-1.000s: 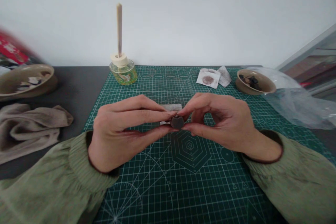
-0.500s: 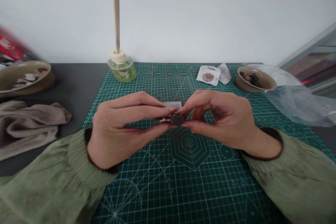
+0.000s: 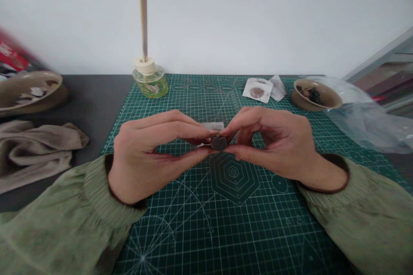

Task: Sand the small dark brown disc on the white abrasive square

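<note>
Pinching a small dark rounded lump (image 3: 219, 143) between both hands, with the left hand (image 3: 145, 157) and right hand (image 3: 274, 144) meeting over a green cutting mat (image 3: 180, 240). Fingers (image 3: 193, 131) curled in and pressing on it from each side, thumbs underneath. Lump sitting just above the printed hexagon, right in front of a strip of white paper (image 3: 213, 126). Further back on the mat, a paper square with a round brown stain (image 3: 257, 91), then a small ceramic bowl (image 3: 332, 102) holding dark bits, right beside a clear plastic bag (image 3: 364, 126). Also a small glass jar (image 3: 151, 86) with a tall wooden stick (image 3: 143, 17) poking straight up from a cream collar. Over on the dark bench (image 3: 90, 116) at left, a crumpled grey-brown cloth (image 3: 35, 150) and a wide bowl (image 3: 32, 102) with pale bits inside. Green ribbed sleeves (image 3: 58, 223) on both arms, btw.
</note>
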Demonstrator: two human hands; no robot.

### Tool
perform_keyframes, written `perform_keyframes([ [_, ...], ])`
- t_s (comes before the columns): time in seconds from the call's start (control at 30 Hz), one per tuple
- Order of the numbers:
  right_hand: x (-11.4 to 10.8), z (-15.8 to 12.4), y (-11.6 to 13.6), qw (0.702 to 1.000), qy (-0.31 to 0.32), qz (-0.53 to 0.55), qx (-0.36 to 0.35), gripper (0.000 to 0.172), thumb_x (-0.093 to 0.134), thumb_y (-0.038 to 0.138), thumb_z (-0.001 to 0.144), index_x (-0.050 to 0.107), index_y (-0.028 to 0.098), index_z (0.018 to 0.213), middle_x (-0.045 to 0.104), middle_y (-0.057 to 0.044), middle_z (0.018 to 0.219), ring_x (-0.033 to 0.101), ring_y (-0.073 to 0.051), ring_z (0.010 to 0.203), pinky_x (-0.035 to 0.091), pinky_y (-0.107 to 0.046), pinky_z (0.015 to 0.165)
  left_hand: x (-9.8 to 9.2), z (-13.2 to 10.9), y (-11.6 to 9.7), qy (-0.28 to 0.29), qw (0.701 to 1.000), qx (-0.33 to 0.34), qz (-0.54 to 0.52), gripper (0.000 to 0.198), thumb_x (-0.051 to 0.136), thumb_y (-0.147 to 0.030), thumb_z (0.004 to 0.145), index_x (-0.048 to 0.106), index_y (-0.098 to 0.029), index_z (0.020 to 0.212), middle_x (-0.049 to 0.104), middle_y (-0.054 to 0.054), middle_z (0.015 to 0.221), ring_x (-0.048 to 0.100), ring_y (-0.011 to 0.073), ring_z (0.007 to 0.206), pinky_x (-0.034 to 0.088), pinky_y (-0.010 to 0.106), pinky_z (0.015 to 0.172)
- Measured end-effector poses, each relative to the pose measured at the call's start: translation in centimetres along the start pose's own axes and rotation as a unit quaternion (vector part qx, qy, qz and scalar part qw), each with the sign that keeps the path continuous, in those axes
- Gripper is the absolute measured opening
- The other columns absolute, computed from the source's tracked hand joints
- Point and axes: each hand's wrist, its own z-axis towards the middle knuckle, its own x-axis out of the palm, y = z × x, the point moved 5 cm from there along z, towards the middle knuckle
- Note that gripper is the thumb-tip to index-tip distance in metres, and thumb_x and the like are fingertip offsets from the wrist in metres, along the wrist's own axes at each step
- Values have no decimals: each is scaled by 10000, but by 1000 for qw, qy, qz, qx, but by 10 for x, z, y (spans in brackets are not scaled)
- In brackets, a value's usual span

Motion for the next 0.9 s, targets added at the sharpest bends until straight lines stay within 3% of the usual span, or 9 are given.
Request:
perform_keyframes([
  [0.1,0,0,0,1000,5,-1,-10,188,1063,204,1046,947,251,1187,993,-2,1166,796,-99,710,656,-240,639,0,0,0,1,1000,6,7,115,988,-256,1165,935,-341,1221,981,-29,1213,926,171,955,816,309,902],
  [0.27,3,0,-3,1000,17,19,1,254,1087,153,995,916,261,1148,931,28,1038,822,-111,733,656,-233,632,1,-2,1,25,1000,4,15,70,963,-290,1189,919,-329,1228,974,-25,1222,926,163,964,799,289,895],
  [0.43,1,0,-9,1000,-10,-8,19,232,1032,163,986,857,244,1116,940,-57,1208,905,-184,896,717,-283,698,9,0,14,66,996,-11,56,213,890,-332,1219,889,-245,1413,943,80,1349,933,256,1178,802,383,1066],
  [0.6,2,2,-14,986,18,-163,9,145,875,164,983,823,196,1115,893,-33,1003,783,-162,721,638,-313,682,23,-6,32,167,977,-2,133,309,760,-334,1236,870,-147,1456,892,189,1514,835,402,1487,723,595,1314],
  [0.73,7,2,-20,968,72,-240,-26,133,817,155,1033,878,147,1151,872,-75,1034,722,-177,744,569,-333,706,25,-10,36,189,973,-8,133,346,720,-389,1263,878,-172,1482,882,184,1534,817,405,1495,713,607,1324],
  [0.9,5,1,-28,962,83,-258,-36,154,882,246,1103,902,145,1218,884,-111,1157,664,-184,745,524,-357,715,25,-10,35,195,971,-11,137,408,673,-441,1280,888,-165,1490,889,180,1505,825,412,1472,726,597,1291],
])
